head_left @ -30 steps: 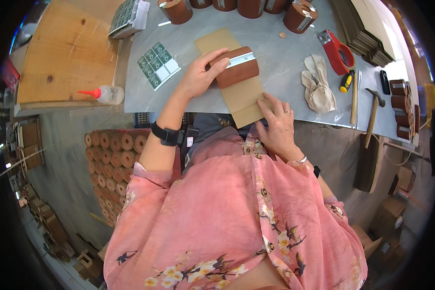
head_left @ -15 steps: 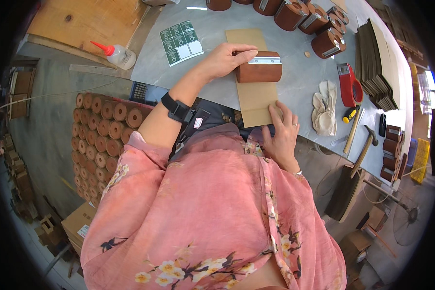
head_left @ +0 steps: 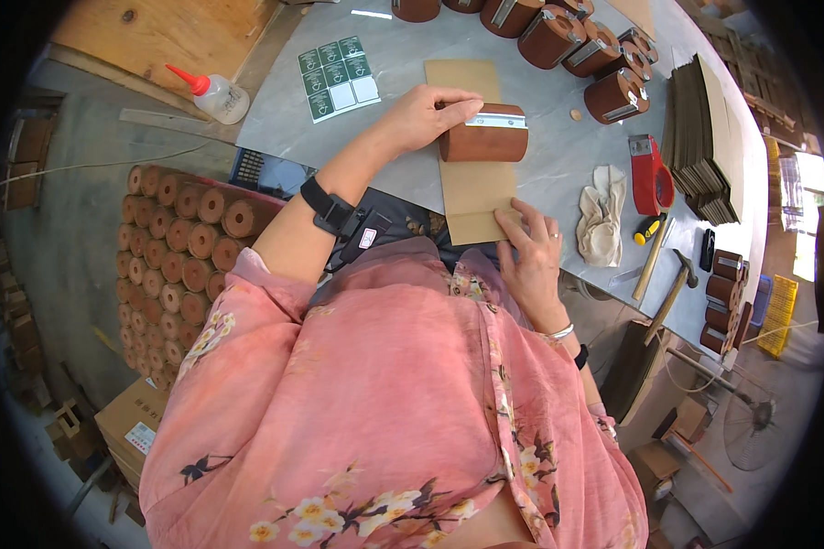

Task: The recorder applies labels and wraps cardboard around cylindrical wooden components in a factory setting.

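A brown cylinder [head_left: 482,145] with a metal strip [head_left: 496,120] along its upper side lies across a tan cardboard strip [head_left: 478,194] on the grey table. My left hand [head_left: 433,117] grips the cylinder's left end, its thumb and forefinger by the metal strip; the other fingers are partly hidden. At the near end of the cardboard, my right hand [head_left: 531,256] holds the edge by its right corner, with the fingers on top. The thumb is at the edge.
Several similar brown cylinders [head_left: 616,96] stand at the back right. A sticker sheet [head_left: 339,78] lies left. To the right are a tape dispenser [head_left: 652,174], white glove [head_left: 601,220], hammer [head_left: 676,288] and stacked cardboard [head_left: 705,137]. A red-tipped bottle [head_left: 220,99] is at far left.
The whole view has shifted slightly. Both hands keep their places on the cylinder and the cardboard, which look nearly still relative to the table.
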### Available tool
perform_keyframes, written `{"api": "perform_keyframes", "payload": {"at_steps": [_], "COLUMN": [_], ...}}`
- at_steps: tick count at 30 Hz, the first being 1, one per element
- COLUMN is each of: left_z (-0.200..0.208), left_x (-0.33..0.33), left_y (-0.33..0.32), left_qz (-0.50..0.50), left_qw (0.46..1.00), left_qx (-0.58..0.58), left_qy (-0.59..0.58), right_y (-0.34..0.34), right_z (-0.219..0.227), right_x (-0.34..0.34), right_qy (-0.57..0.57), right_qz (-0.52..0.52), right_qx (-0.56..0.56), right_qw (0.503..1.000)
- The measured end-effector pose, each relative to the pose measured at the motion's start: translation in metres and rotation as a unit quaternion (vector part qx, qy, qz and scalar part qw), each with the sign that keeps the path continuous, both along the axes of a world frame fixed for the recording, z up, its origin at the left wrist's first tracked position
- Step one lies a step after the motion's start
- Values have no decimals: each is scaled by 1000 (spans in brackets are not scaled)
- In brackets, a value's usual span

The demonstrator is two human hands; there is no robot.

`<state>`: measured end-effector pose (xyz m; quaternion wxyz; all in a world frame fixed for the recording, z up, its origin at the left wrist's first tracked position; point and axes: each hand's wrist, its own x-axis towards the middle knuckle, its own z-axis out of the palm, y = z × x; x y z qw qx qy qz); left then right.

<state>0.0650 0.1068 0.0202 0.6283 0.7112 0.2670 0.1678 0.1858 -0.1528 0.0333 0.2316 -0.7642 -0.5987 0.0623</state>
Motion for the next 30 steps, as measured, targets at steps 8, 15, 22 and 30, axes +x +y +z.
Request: {"api": "perform_keyframes", "payload": {"at_steps": [8,15,22,30], "left_z": [-8,-8,-11,-1], "left_x": [1,-3,-6,-18], "left_y": [2,3,-2,-9], "left_qz": [-8,-21,-39,-60], "left_qw": [999,999,998,998], "left_qx": [28,40,-25,5], "left_qy": [-35,2,-51,-27], "right_y": [51,98,113,117], "right_z": [58,64,53,38], "right_x": [39,54,59,56], "right_qy": [-89,-74,-4,168], "right_qz": [174,241,246,171], "right_qx": [96,147,115,98], "right_qw": [976,956,962,966]}}
